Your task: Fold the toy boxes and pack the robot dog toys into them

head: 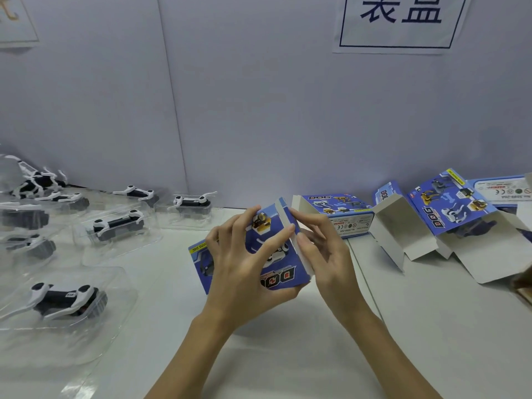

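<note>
Fingers of both hands pinch a blue toy box above the white table, pale wall behind.

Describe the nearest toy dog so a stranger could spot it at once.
Start at the white table and look to its left side, where dogs lie in clear trays. The nearest dog is the one closest to the person, lowest in view, alone in its tray.

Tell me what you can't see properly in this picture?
- Head view: blue box, its middle is covered by the left hand and right hand.
- Brown thing, cut off by the right edge.
- Far-left toy dogs, blurred behind clear plastic.
- Small print on the folded box, too tiny.
</note>
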Available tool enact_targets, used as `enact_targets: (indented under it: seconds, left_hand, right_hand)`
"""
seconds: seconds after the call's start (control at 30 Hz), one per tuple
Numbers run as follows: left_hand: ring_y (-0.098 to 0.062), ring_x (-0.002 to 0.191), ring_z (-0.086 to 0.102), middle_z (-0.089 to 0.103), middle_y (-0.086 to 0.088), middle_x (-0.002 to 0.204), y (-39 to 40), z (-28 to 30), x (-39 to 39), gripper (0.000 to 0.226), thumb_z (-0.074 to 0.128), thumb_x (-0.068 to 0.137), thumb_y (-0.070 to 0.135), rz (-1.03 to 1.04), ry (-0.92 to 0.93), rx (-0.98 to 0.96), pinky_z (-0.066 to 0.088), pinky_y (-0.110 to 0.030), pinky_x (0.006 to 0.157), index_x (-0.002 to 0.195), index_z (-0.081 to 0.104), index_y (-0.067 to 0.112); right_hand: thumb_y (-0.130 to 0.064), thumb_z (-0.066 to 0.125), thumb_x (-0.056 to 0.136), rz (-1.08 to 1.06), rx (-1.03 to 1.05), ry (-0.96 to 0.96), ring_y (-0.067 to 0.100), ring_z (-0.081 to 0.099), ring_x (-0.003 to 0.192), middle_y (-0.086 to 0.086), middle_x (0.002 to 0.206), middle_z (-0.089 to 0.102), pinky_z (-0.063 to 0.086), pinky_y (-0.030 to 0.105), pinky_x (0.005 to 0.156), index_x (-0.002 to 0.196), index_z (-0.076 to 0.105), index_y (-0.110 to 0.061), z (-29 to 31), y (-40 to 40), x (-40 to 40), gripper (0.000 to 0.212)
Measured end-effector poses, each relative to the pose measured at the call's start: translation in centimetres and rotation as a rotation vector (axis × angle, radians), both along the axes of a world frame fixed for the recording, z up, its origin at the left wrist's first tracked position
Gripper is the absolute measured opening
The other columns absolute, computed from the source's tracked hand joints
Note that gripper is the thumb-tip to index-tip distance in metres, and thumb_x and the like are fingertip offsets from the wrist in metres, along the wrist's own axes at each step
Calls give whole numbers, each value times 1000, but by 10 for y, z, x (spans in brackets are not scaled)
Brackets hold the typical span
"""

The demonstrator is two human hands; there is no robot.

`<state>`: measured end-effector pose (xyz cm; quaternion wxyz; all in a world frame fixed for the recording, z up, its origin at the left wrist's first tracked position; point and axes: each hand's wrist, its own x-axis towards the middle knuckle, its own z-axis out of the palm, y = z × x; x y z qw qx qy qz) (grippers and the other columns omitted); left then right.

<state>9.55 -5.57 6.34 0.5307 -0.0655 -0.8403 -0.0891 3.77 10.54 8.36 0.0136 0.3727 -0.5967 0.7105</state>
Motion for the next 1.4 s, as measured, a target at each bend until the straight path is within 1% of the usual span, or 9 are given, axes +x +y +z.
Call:
enact_targets:
  seconds: [0.1, 0.2, 0.33, 0.67, 0.83, 0.97, 1.13, 1.3, 1.4]
  left_hand:
    - [-28, 143, 33, 38, -12, 157, 2, -1, -1, 84, 74, 73, 75, 3, 12, -33, 30, -54, 110, 146, 46, 43]
    - [-27, 143, 32, 38, -11, 157, 3, 0, -2, 83, 73, 73, 76, 24, 10, -43, 30, -54, 109, 144, 48, 41]
    - [-26, 141, 34, 39, -10, 157, 1, 0, -2, 80, 72, 72, 76, 49, -14, -44, 33, -55, 108, 141, 50, 40]
    - [-29, 141, 35, 41, -13, 156, 3, 1, -1, 77, 70, 74, 75, 48, -21, -26, 31, -55, 109, 139, 50, 38]
    - [-30, 142, 34, 37, -12, 158, 3, -1, -2, 79, 68, 74, 75, 40, -32, -36, 30, -56, 111, 141, 48, 38]
    - [-32, 144, 37, 39, -12, 159, 1, 0, -2, 67, 62, 81, 76, -5, -52, -79, 30, -59, 112, 137, 52, 41]
    - [-35, 143, 42, 43, -14, 159, -2, 1, -2, 69, 68, 77, 78, -2, -85, -111, 30, -60, 114, 135, 53, 43]
    - [-33, 139, 45, 44, -9, 159, -9, 6, -1, 72, 73, 76, 77, 16, -36, -24, 33, -54, 111, 137, 57, 42]
    - [-33, 138, 45, 44, -8, 157, -15, 9, 1, 70, 66, 80, 79, 51, -19, 103, 34, -53, 109, 139, 54, 43]
  right_hand:
    - [-27, 62, 99, -20, 2, -28, 25, 66, 126, -6, 136, 66, 66, 43, 78, 132, 58, -24, 3, 2, -3, 33]
    - [-27, 60, 101, -4, 3, -3, 23, 65, 127, -8, 138, 65, 65, 37, 77, 139, 57, -27, 4, 2, -4, 38]
    - [-28, 53, 105, 25, 39, 49, 24, 61, 132, -7, 147, 59, 65, 42, 82, 152, 51, -33, 0, -2, -1, 46]
    - [-30, 46, 106, 76, 75, 8, 19, 55, 138, -2, 153, 48, 64, 40, 87, 151, 52, -35, 1, -4, 2, 46]
    - [-39, 36, 109, 174, 121, -42, 17, 52, 141, -4, 160, 40, 62, 39, 92, 152, 44, -50, -2, -5, 0, 46]
    - [-35, 31, 113, 180, 144, -9, 21, 55, 139, 1, 159, 39, 58, 46, 99, 156, 34, -51, -7, -4, -2, 46]
    - [-43, 36, 109, 209, 105, -60, 16, 52, 142, -14, 160, 39, 58, 39, 98, 159, 22, -51, -13, -3, -2, 53]
    - [-21, 49, 103, 137, 10, -86, 25, 57, 136, -5, 149, 55, 61, 38, 91, 152, 45, -27, -10, -6, -2, 50]
    - [-33, 52, 107, -33, 93, 8, 24, 57, 135, -8, 146, 57, 60, 50, 96, 150, 53, -28, -14, -12, -2, 43]
